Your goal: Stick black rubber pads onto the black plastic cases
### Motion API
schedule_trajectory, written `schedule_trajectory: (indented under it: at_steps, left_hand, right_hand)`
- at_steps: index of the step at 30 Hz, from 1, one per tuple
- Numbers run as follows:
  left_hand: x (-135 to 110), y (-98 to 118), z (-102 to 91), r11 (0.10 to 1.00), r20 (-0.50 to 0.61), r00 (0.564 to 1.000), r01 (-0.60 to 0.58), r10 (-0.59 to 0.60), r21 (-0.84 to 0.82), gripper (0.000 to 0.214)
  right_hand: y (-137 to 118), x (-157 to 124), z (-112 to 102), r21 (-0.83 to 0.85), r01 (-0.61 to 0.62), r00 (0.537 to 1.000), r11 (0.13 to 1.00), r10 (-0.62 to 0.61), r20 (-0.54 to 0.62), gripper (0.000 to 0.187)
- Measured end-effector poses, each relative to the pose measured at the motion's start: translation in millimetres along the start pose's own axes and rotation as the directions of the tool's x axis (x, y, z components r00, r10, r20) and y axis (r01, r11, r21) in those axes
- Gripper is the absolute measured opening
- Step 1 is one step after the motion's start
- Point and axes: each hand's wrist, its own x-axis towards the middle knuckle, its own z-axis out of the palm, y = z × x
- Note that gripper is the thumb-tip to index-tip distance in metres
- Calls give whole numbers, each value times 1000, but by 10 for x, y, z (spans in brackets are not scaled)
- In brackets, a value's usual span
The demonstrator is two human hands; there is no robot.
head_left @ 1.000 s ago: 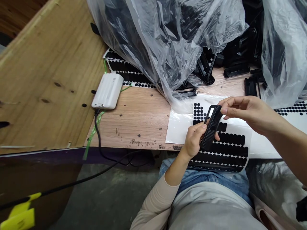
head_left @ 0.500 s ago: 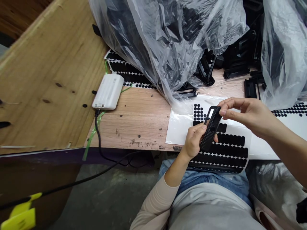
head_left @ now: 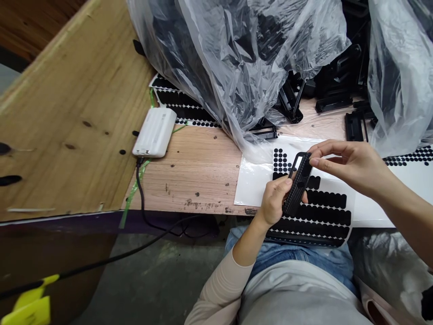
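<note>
Your left hand (head_left: 275,203) is clamped around a black carbon-textured plastic frame (head_left: 297,192), holding it tilted just above a white-backed sheet of black round stickers (head_left: 252,189). Your right hand (head_left: 348,169) is close beside it, with its fingertips (head_left: 313,161) at the frame's upper end; from this view, I can't tell whether they pinch the frame or only graze it. Brace the frame firmly with your left grip, and move those fingertips slowly so the narrow end doesn't twist.
</note>
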Motion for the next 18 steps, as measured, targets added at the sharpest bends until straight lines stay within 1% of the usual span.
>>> schedule_trajectory:
  at_steps: [8, 14, 18]
  left_hand:
    - [-1, 16, 2, 1000, 7, 1000, -10, 10, 5, 65]
    - [-8, 7, -1, 1000, -4, 1000, -2, 2, 8, 62]
    - [-5, -5, -5, 1000, 5, 1000, 1, -1, 5, 62]
  right_hand:
    - [59, -4, 1, -18, 50, 999, 999, -50, 11, 38]
    - [92, -30, 9, -126, 132, 991, 983, -134, -9, 37]
    - [108, -58, 26, -183, 163, 985, 969, -170, -23, 28]
